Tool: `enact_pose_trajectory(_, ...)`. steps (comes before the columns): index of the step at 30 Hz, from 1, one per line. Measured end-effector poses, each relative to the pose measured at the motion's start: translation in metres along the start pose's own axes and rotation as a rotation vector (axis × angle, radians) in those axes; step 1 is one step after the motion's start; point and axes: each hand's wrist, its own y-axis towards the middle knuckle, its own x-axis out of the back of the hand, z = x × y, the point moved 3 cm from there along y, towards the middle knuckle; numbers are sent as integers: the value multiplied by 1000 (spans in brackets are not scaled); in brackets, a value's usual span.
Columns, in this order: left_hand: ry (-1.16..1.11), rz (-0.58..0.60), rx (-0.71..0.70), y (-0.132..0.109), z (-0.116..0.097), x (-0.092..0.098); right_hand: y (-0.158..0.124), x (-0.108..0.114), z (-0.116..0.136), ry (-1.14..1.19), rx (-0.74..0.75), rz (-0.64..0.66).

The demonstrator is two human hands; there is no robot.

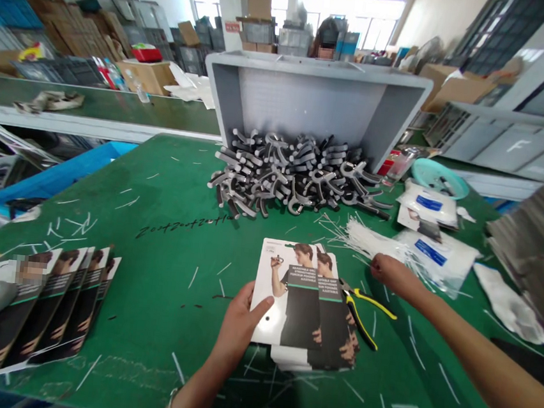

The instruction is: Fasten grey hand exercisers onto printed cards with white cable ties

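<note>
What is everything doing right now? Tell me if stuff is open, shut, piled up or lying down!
Left hand, holding the edge of the printed cards
Printed cards, stacked and slightly spread
Right hand, curled, next to the white plastic ties
White plastic ties, lying in a loose bunch
Yellow-handled pliers, lying down, handles apart
Grey plastic crate, tipped on its side, open
Grip strengtheners, heaped in a messy pile

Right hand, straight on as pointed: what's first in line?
Probably the loose white plastic ties just ahead of the right hand. Depth is unclear, so it might pass above them.
</note>
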Motion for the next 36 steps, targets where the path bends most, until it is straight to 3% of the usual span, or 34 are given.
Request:
enact_pose_trajectory(8, 47, 29, -40, 4, 3, -1, 2, 46, 0, 178, -59, -127)
enact_pose_trajectory(10, 173, 0, -108, 5, -2, 5, -8, 64, 19, 216, -45, -180)
enact_pose_trajectory(13, 387, -153, -355, 1, -31, 14, -38, 85, 76, 420, 84, -166)
enact_pose_trajectory(14, 419, -173, -438, -3, -44, 14, -50, 86, 101, 576, 163, -44)
enact_pose_trajectory(16, 377, -69, -489, -10, -64, 10, -73, 78, 152, 920, 280, 363)
enact_pose_trajectory(19, 105, 188, -342, -19, -74, -2, -95, 62, 206, 1347, 279, 790)
enact_pose_trajectory(21, -98, 241, -258, -22, -70, -5, -97, 50, 223, 1567, 220, 944)
enact_pose_trajectory(25, -265, 170, -223, -22, -58, -1, -95, 36, 236, 1741, 192, 1138)
enact_pose_trajectory(27, -256, 109, -239, -20, -57, 2, -95, 33, 239, 1727, 201, 1112)
enact_pose_trajectory(30, -190, 18, -284, -18, -63, 4, -98, 30, 241, 1497, 264, 886)
enact_pose_trajectory(33, -86, 56, -300, -16, -69, 2, -101, 33, 236, 1219, 359, 611)
enact_pose_trajectory(36, -69, 127, -310, -13, -72, -3, -102, 40, 226, 1204, 359, 586)
